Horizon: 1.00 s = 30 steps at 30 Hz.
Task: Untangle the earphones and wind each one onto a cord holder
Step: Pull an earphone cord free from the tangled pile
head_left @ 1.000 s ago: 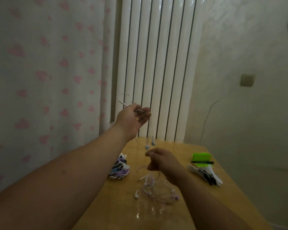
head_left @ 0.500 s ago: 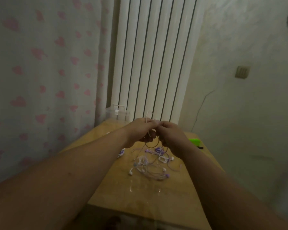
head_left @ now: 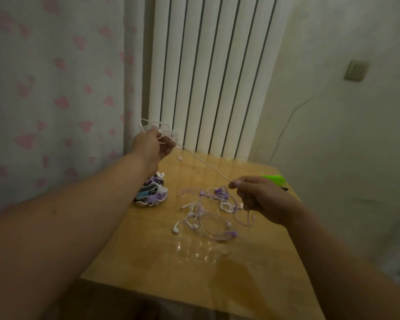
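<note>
White earphone cord (head_left: 203, 163) stretched taut above the desk (head_left: 194, 273) — left grip (head_left: 150, 144) pinches its 10 o'clock end, right grip (head_left: 256, 197) its 4 o'clock end. Risk: overtension could tighten knots in the tangle (head_left: 208, 211) beneath.

The two hands, pressed together over the table (head_left: 171, 273) half a second ago, are now drawn apart: the left hand (head_left: 151, 144) sits up and to the left in front of the radiator (head_left: 208, 72), the right hand (head_left: 261, 199) lower and to the right. A white cord (head_left: 203, 163), then bunched between the fingers, now runs straight and taut from one pinch to the other. The pile of wound cords (head_left: 151, 192), then mostly hidden behind the left arm, shows again
</note>
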{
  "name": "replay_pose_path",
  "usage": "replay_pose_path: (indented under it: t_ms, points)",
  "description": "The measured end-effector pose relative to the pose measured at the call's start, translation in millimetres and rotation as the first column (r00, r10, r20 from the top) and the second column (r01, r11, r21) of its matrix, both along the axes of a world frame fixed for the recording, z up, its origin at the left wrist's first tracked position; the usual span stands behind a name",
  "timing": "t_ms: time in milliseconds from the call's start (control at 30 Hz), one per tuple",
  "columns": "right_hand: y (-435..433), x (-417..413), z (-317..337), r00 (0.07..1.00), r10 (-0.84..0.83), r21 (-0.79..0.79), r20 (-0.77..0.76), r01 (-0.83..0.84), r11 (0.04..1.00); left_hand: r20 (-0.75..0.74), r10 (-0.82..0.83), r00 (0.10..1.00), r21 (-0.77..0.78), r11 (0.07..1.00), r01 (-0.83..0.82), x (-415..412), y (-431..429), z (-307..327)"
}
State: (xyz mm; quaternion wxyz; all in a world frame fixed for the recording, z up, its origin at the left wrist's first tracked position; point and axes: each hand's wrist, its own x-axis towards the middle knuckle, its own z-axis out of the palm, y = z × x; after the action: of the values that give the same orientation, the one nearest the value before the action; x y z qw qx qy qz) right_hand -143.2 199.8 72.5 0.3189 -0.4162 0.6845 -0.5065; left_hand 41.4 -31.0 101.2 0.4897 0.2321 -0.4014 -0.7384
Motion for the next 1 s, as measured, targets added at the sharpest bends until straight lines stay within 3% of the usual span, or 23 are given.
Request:
replay_pose_path:
  t_ms: [233,367,433,533,600,733,833,900,1000]
  points:
    - [8.2,-16.7,-32.2,1.0,0.008,0.115,0.011,-0.01,0.993,-0.28,0.043,0.959,0.269,0.962,0.036,-7.1,-33.0,2.3]
    - [10.7,-20.5,-42.1,0.999,0.018,0.151,-0.026,-0.014,0.988,0.065,0.051,0.997,0.029,0.998,-0.053,-3.9,-37.2,7.0]
    - [4.9,-19.8,-40.7,1.0,0.003,0.111,-0.021,0.0,0.994,0.217,-0.027,0.976,-0.159,0.985,0.063,-7.1,-17.5,3.5]
    - [-10.8,-11.6,-31.2,1.0,0.01,0.058,-0.019,-0.009,0.998,0.51,-0.05,0.858,-0.437,0.845,0.309,-20.2,13.8,-17.0]
    - [-21.6,-2.6,-22.8,0.999,0.04,0.034,-0.022,-0.04,0.999,0.619,-0.016,0.785,-0.54,0.718,0.44,-32.3,32.5,-30.8]
    - [-34.4,4.0,-13.2,0.998,0.057,-0.067,0.007,-0.057,0.996,0.685,-0.111,0.72,-0.488,0.664,0.566,-52.6,55.4,-44.5]
    - [-41.5,-1.5,-16.5,0.999,0.026,-0.135,0.039,-0.02,0.991,0.676,-0.02,0.737,-0.579,0.605,0.547,-61.9,54.6,-57.4]
    - [-47.0,-7.8,-25.5,0.997,-0.004,-0.167,0.08,0.017,0.986,0.61,-0.018,0.793,-0.602,0.64,0.478,-68.2,46.8,-66.0]
    - [-55.3,-18.4,-41.3,0.986,-0.013,-0.212,0.169,0.049,0.976,0.45,-0.144,0.881,-0.49,0.785,0.379,-75.6,34.3,-72.1]
